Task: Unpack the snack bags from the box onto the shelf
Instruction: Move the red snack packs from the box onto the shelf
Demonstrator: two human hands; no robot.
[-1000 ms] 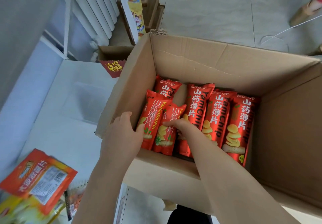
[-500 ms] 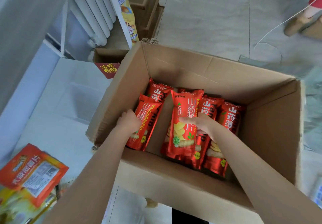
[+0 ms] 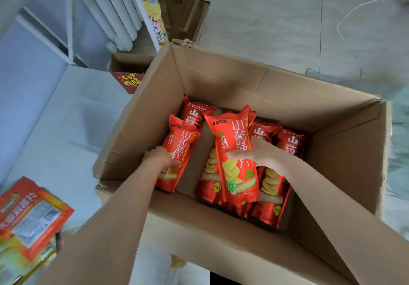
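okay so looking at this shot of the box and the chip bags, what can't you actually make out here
Head view, the only one:
- Number of red bags in the cardboard box: they overlap, and the right hand with its raised bag covers some.
- Left hand grip on its bag: fingers hidden behind the bag.
- Orange packet at lower left: blurred, cut off by the frame edge.
- Shelf: cannot be identified.
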